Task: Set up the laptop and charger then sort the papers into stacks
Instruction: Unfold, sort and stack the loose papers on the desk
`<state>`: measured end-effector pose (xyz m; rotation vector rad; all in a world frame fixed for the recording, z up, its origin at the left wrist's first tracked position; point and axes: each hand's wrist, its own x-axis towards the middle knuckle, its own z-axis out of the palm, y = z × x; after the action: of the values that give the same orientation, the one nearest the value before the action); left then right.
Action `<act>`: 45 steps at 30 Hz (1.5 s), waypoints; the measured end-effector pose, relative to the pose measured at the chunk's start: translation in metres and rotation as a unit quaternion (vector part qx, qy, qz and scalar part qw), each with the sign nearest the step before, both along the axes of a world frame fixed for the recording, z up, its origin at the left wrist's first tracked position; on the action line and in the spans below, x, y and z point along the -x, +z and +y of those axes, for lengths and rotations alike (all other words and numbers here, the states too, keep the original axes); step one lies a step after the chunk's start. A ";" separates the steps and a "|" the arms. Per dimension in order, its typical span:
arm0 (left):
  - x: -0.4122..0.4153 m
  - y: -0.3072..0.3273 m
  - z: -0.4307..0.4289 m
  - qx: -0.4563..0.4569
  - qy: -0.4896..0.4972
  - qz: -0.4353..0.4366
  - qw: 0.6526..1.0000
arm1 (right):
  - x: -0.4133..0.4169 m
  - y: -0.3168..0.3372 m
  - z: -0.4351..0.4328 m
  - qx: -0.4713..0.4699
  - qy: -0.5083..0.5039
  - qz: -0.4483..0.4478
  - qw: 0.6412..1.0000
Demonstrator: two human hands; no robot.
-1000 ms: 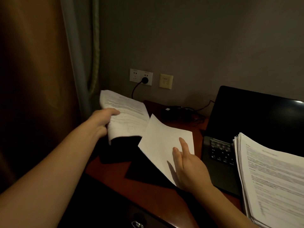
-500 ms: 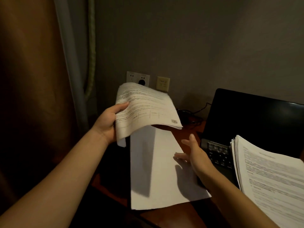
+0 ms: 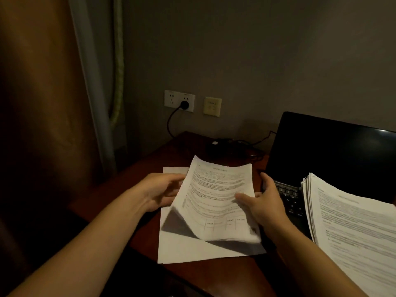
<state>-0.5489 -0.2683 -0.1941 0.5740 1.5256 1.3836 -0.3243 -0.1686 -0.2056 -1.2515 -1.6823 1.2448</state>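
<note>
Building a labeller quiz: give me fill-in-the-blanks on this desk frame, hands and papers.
1. The left hand and right hand grip one bundle of printed white sheets above a plain white sheet lying ____ on the red-brown wooden desk.
2. A black ____ sits in the white wall socket.
3. The thick stack of printed papers rests on the open black ____.
Missing: flat; plug; laptop.

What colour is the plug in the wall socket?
Black plug, set in a white socket plate; the head view shows it.

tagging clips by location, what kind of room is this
Likely a hotel room or bedroom desk corner: a wooden desk against the wall, wall sockets beside it, a heavy curtain, an open laptop.
</note>
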 end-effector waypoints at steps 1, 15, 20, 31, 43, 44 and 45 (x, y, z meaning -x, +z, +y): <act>0.002 -0.002 -0.001 0.013 0.000 0.004 1.000 | -0.001 -0.004 0.003 -0.018 0.004 -0.019 1.000; 0.011 -0.003 -0.024 0.178 -0.040 0.296 0.938 | -0.003 0.003 -0.001 -0.132 0.050 -0.208 0.968; 0.000 0.001 -0.027 0.210 0.004 0.476 0.854 | 0.004 0.004 -0.004 -0.141 0.044 -0.291 0.945; 0.021 0.009 -0.012 0.033 0.062 -0.043 0.997 | 0.004 0.008 -0.012 -0.154 0.063 -0.319 0.933; 0.009 0.002 -0.011 -0.058 -0.075 0.079 0.992 | -0.001 -0.002 0.002 -0.013 -0.030 0.049 0.998; 0.010 0.004 -0.012 -0.072 -0.072 0.075 0.992 | -0.001 -0.002 0.006 0.016 -0.043 0.096 0.994; 0.012 0.007 -0.012 -0.084 -0.064 0.070 0.992 | -0.001 -0.001 0.009 0.034 -0.050 0.125 0.990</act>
<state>-0.5612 -0.2805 -0.1870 0.8745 1.4640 1.4042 -0.3238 -0.1592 -0.2064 -1.1520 -1.3923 1.3462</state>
